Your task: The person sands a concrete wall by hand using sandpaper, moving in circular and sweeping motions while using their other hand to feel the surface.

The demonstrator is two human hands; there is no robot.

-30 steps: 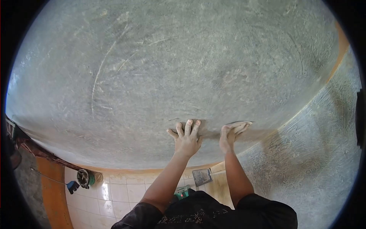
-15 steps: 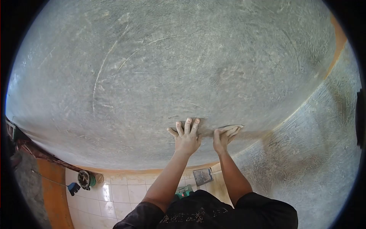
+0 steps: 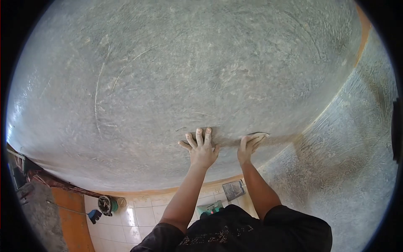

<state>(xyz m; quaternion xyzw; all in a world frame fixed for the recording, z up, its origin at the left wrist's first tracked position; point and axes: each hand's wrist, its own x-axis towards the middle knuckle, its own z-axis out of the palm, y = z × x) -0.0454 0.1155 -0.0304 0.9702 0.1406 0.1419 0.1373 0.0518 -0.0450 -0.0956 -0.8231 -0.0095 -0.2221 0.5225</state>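
My left hand (image 3: 202, 147) lies flat on a grey plastered wall (image 3: 168, 80), its fingers spread and dusty, holding nothing. To its right, my right hand (image 3: 247, 148) presses a thin folded sheet, apparently sandpaper (image 3: 262, 135), against the same wall. Only a pale piece with a dark upper edge shows past the fingers; the rest is hidden beneath them. Both hands are low on the wall, near its corner with the side wall. Curved scratches mark the plaster to the upper left.
A rough side wall (image 3: 336, 164) meets this one at the right. Below, on the white tiled floor (image 3: 111, 229), are a grey ridged tray (image 3: 233, 190), a green object (image 3: 212, 207), a green basket (image 3: 108, 205) and a blue broom head (image 3: 95, 216). An orange strip (image 3: 71, 214) borders the tiles.
The view has shifted slightly, moving the wall marks left and the floor items right. My left hand sits a little farther from my right, which still presses the sandpaper to the wall.
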